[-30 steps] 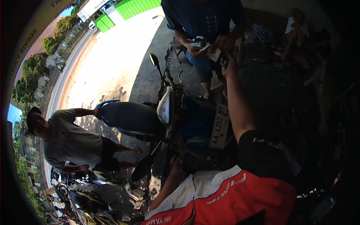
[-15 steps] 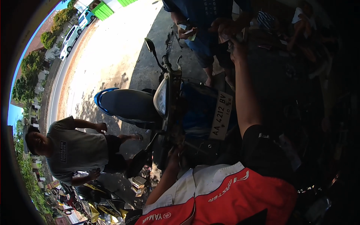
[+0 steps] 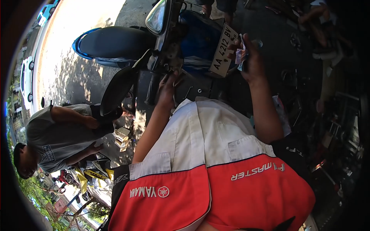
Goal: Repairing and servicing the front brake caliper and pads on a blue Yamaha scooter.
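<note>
My right hand (image 3: 253, 63) is closed around folded pinkish banknotes (image 3: 240, 55), held up beside the number plate (image 3: 223, 50) of a blue motor scooter (image 3: 198, 42). A pale bluish edge shows under the notes. Close to the scooter's front, below the handlebar, is my left hand (image 3: 167, 86), its fingers slightly apart and in shade. No object shows in it; whether its fingertips touch the scooter I cannot tell. The dark grip and lever (image 3: 152, 82) are just left of that hand.
The scooter's black seat (image 3: 119, 42) extends left, and its mirror (image 3: 121, 90) juts toward me. A person in a grey shirt (image 3: 58, 134) stands at left near a yellow-black motorcycle (image 3: 94, 173). Another person's legs (image 3: 227, 11) are beyond the scooter. Dark clutter and a seated person are at right.
My right hand has drawn back from another person's hands on the far side and now holds banknotes near me. The view has tipped down, and the grey-shirted person has lowered their head.
</note>
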Tool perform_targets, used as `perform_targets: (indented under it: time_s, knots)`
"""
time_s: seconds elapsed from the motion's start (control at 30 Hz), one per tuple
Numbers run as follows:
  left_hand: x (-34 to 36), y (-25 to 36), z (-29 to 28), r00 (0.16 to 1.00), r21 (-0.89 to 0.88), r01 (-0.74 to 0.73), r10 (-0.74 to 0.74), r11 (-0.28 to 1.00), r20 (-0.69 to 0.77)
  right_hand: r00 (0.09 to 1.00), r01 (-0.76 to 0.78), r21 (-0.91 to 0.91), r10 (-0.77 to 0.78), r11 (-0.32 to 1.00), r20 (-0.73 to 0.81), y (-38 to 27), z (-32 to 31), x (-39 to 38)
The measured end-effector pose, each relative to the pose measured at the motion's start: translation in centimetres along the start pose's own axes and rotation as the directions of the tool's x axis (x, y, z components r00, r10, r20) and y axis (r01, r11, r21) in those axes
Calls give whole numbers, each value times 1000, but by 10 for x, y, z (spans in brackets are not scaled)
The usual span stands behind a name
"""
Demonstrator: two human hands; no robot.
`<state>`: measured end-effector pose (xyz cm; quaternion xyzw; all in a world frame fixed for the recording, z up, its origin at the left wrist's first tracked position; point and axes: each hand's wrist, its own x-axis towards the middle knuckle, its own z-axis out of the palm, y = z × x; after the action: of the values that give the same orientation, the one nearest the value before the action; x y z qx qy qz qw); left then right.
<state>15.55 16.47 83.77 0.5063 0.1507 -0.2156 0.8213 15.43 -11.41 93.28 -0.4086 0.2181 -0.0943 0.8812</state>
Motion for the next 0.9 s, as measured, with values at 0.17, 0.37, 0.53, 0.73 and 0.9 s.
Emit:
perform_targets:
  time_s: [0.17,0.37,0.53,0.73,0.9]
  knots:
    - [6,-8,-12,1000,19,20,-20,1000,-4,1000,-26,-218,26,976,-3,3,-20,-24]
    - [2,-11,-11,1000,-22,4,-3,1000,17,971,-153,-296,199,943,132,-2,-30,-60]
    - [5,-12,-15,999,-4,-5,5,1000,41,835,-401,-251,464,881,295,11,-48,-94]
    - [6,-10,-12,998,23,-12,11,1000,54,770,-507,-118,510,854,383,15,-48,-147]
    - [13,-11,-10,996,51,-10,5,999,86,924,-195,-276,271,941,270,-8,-49,-138]
